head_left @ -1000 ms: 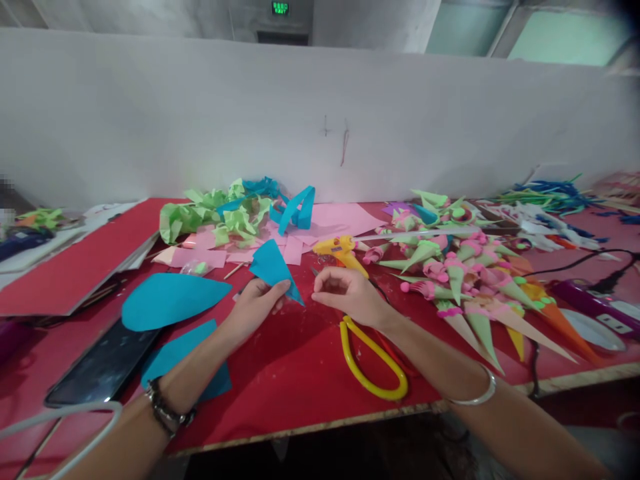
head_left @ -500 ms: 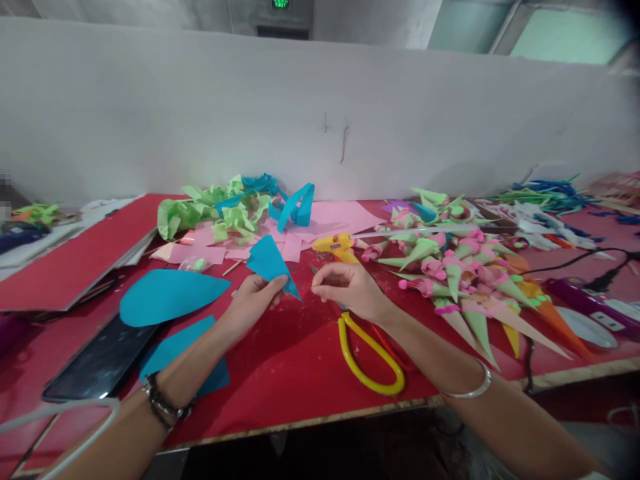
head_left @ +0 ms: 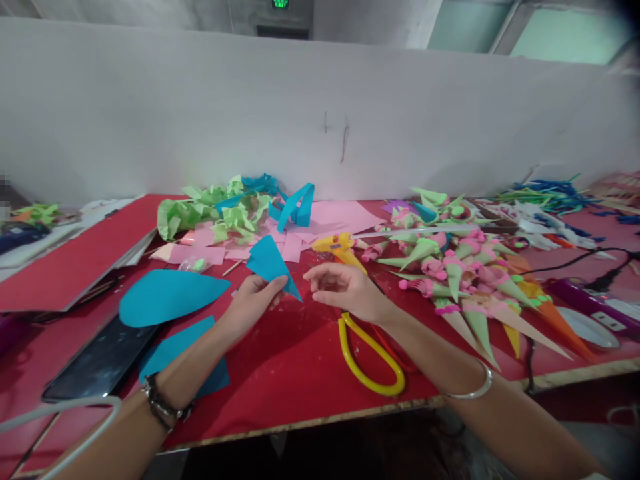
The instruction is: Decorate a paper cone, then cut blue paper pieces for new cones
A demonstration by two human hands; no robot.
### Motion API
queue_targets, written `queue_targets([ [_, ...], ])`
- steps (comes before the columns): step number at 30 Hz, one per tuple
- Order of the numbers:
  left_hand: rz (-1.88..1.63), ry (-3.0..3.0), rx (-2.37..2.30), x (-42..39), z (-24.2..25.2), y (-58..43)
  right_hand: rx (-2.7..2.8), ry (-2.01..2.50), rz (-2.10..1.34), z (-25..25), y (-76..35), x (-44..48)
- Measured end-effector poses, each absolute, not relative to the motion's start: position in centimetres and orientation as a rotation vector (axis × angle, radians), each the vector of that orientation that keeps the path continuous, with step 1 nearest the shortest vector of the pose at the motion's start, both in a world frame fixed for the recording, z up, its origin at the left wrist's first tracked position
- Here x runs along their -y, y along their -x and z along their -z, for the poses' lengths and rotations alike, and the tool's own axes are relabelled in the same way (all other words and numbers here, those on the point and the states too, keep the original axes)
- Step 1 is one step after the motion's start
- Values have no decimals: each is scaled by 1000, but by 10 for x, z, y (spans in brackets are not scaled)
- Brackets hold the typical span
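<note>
A small blue paper piece (head_left: 269,259) with a pointed lower end is pinched between the thumb and fingers of my left hand (head_left: 254,301). Just to its right, my right hand (head_left: 345,288) hovers with thumb and fingers apart and nothing between them. Scissors with yellow handles (head_left: 373,360) lie below my right hand, their blades hidden by it. Behind that hand is a yellow glue gun (head_left: 336,245) with a clear glue stick. A blue teardrop-shaped sheet (head_left: 170,297) rests partly over a black phone (head_left: 100,360), and another blue sheet (head_left: 215,380) is partly under my left forearm.
Crumpled green paper (head_left: 200,207), blue strips (head_left: 300,208) and pink sheets (head_left: 345,219) lie at the back. Several paper cones (head_left: 455,273) are piled at the right, near a purple power strip (head_left: 590,307). A red board (head_left: 90,253) lies on the left.
The fingers of my right hand have spread apart, and its fingertips are slightly nearer the blue piece. My left hand and the paper in it have stayed nearly still.
</note>
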State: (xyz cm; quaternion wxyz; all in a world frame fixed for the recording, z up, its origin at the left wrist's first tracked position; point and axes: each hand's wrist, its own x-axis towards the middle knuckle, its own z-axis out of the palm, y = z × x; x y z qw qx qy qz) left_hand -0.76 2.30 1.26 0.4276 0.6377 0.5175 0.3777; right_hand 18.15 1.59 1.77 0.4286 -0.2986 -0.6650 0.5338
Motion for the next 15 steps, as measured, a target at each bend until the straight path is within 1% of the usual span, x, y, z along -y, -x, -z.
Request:
queue_targets([
  [7,-950,-1597,-1313,-20,-17,6,1575,708,-1464,-20,-182,-15],
  [15,-944,-1584,-1338,-18,-20,5,1525,769,-1358,-22,-181,-16],
])
